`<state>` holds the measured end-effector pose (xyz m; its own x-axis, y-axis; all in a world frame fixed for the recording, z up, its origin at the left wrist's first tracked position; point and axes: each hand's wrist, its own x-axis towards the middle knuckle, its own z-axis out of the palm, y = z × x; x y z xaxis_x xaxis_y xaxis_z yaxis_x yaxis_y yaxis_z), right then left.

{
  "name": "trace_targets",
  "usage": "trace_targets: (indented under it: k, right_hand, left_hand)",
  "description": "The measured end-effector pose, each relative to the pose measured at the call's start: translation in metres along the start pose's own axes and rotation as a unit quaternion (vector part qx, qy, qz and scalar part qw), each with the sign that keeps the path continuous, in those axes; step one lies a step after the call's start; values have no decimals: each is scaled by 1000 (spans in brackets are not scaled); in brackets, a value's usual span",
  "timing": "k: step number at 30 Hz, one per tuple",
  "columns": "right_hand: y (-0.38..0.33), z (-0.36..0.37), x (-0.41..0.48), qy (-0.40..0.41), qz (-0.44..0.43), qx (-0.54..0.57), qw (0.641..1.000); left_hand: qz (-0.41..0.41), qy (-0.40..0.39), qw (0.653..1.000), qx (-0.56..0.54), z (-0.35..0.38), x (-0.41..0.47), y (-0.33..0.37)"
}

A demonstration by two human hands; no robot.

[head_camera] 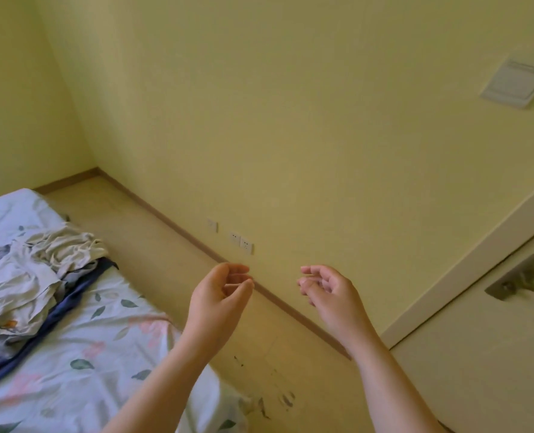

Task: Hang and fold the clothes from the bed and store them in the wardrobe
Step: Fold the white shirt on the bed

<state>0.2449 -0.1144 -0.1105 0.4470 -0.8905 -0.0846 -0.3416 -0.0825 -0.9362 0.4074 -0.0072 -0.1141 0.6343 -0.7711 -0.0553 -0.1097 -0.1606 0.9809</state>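
Note:
A heap of clothes [37, 276] lies on the bed [81, 348] at the left: cream and white garments on top, a dark blue one underneath. The bed has a pale sheet printed with leaves and pink flowers. My left hand [219, 298] is raised over the floor just right of the bed, fingers loosely curled and apart, holding nothing. My right hand [328, 292] is raised beside it at the same height, fingers also curled apart and empty. Both hands are well clear of the clothes. No wardrobe is in view.
A strip of light wooden floor [165, 264] runs between the bed and a yellow wall [290, 120] with sockets [240, 240] low down. A white door with a metal handle [522, 279] is at the right. Dark scuff marks [278, 398] stain the floor near the bed corner.

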Motion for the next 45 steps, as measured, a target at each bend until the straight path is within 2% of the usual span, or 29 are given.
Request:
trace_targets:
  k: [8,20,29,36,45]
  right_hand:
    - [8,-64,100,-56,-30,-17,998]
    - [-6,-49,257,-119,-50,-44,991]
    - [-23,-26,372,-174,-58,-35,982]
    - [-40,10,468,-277,-105,-43,954]
    - [-73,80,539,-417,-142,-62,896]
  left_hand:
    - [-8,29,999,31,81,60,18]
    - [-27,112,993,-14,109,205,26]
    - [-47,155,987,16,105,298,34]
    - [-65,257,964,26,102,359,31]
    - [-114,396,911,33,78,395,27]
